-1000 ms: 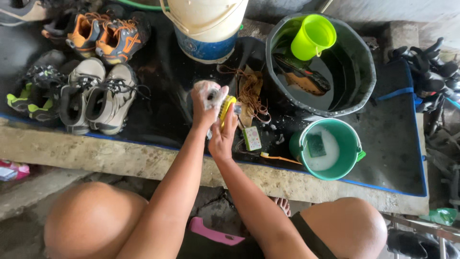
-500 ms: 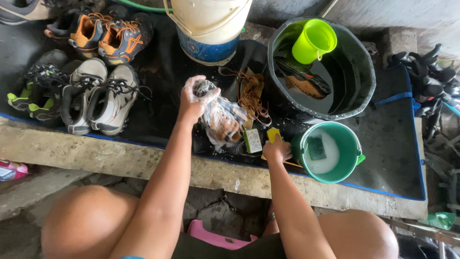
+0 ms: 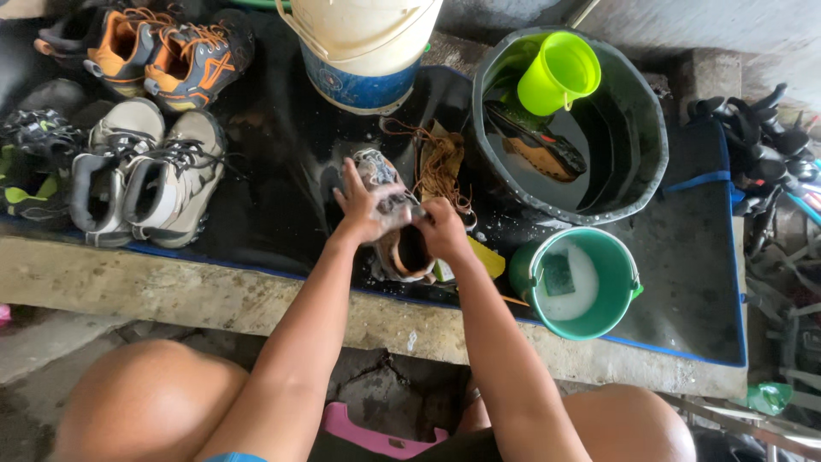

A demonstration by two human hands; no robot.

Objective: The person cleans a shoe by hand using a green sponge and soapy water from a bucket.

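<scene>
A soapy brown and grey shoe (image 3: 395, 248) lies on the black mat (image 3: 274, 197) in front of me. My left hand (image 3: 369, 210) presses down on its foamy upper. My right hand (image 3: 443, 229) grips the shoe's right side near the opening. A yellow brush (image 3: 484, 257) lies on the mat just right of my right hand, with a small soap bar partly hidden beside it. Loose brown laces (image 3: 445, 167) lie behind the shoe.
A small green bucket (image 3: 575, 318) of soapy water with a sponge stands at the right. Behind it a dark tub (image 3: 650, 128) holds water, a shoe and a lime cup (image 3: 560, 73). A white bucket (image 3: 363, 51) stands at the back; several shoes (image 3: 145, 180) line the left.
My right hand left the yellow brush on the mat and came to the shoe. My left hand lowered the shoe onto the mat and now presses on it.
</scene>
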